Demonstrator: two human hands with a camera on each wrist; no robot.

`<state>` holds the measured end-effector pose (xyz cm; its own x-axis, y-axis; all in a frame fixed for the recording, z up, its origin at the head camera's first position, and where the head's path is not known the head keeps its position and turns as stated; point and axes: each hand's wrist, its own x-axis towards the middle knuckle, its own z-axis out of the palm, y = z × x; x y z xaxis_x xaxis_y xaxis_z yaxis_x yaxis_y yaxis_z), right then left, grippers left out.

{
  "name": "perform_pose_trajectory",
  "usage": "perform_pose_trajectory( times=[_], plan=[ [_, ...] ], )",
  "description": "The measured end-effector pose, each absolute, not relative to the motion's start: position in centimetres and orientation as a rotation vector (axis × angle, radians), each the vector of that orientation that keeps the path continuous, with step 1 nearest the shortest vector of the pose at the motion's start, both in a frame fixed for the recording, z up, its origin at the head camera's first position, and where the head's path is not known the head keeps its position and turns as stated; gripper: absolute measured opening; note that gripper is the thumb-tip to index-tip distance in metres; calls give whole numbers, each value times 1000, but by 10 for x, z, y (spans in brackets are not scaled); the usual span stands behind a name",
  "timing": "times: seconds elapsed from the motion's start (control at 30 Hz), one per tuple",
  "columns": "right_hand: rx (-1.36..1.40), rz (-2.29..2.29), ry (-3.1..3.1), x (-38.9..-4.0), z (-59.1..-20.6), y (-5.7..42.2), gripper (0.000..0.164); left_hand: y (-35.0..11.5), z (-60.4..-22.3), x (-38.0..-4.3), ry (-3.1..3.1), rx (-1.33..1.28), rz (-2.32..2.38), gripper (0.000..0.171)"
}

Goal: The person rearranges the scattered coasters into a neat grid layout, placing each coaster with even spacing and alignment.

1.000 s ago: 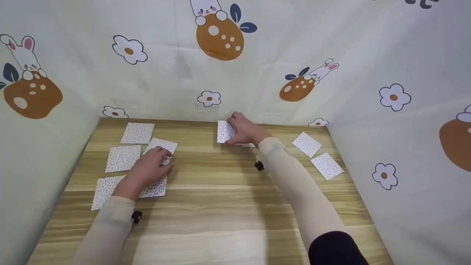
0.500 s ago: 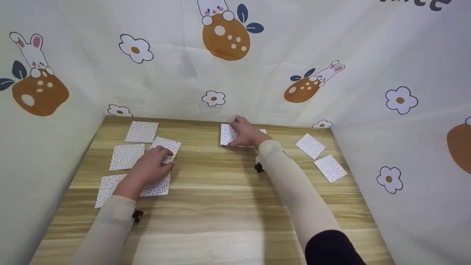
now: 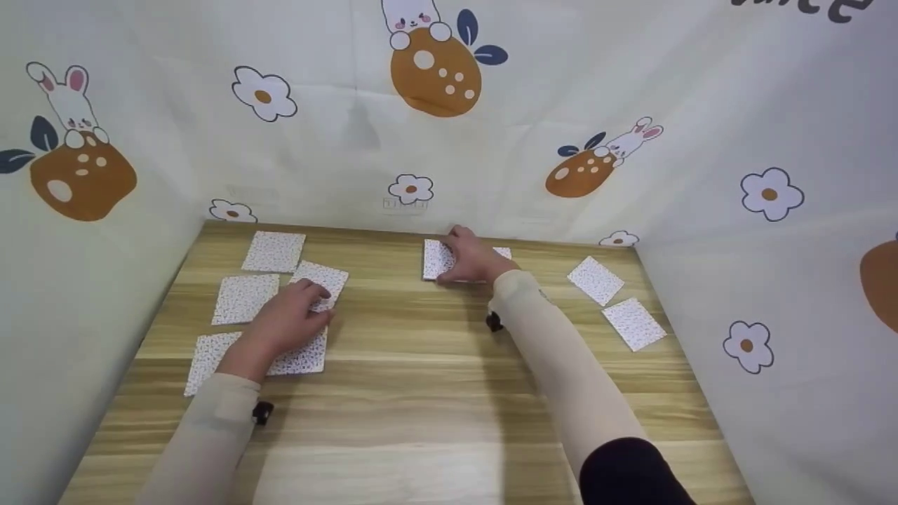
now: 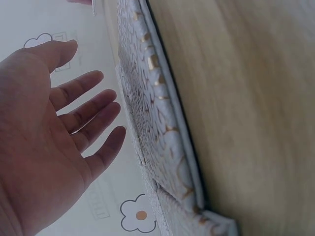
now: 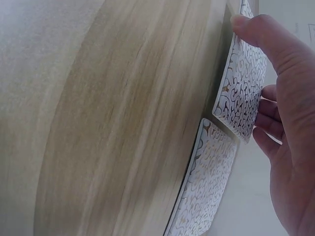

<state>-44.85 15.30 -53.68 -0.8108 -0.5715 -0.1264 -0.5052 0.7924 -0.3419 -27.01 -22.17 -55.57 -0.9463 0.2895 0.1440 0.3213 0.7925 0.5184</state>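
My right hand [image 3: 477, 259] grips a white square coaster [image 3: 436, 261] with a gold scroll pattern near the table's back edge. In the right wrist view, the thumb lies on one edge of this coaster [image 5: 243, 78] and the fingers on the opposite edge. Close beside it, a second coaster [image 5: 204, 182] lies flat, partly behind the hand in the head view. On the left, my left hand [image 3: 287, 322] is held over several similar coasters, its fingers loosely spread in the left wrist view. Nothing is between those fingers; the nearest coaster [image 4: 152, 98] appears just past their tips.
Two coasters lie at the right, one farther back [image 3: 595, 280] and one nearer [image 3: 634, 324]. At the far left are a back coaster [image 3: 273, 251] and another [image 3: 244, 298] in front of it. A printed curtain [image 3: 316, 154] encloses the wooden table [image 3: 400, 393] on three sides.
The coaster in my right hand has come down closer to the table, and more of the neighbouring coaster shows. My left hand stays over the left group. The head view has shifted slightly.
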Motion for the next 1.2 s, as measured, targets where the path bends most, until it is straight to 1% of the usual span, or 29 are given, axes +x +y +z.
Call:
perform_pose_trajectory(
  times=[0.3, 0.5, 0.93, 1.2],
  plan=[
    [-863, -430, 2747, -451, -544, 155, 102, -222, -557, -269, -2935, -478, -878, 37],
    [-876, -393, 2753, -451, -545, 155, 99, -222, -556, -269, -2951, -469, -881, 37],
    [-815, -391, 2730, -453, -547, 157, 96, -222, -555, -266, -2969, -459, -866, 39],
    [-846, -400, 2737, -456, -551, 158, 96, -223, -556, -266, -2978, -441, -874, 38]
  ],
)
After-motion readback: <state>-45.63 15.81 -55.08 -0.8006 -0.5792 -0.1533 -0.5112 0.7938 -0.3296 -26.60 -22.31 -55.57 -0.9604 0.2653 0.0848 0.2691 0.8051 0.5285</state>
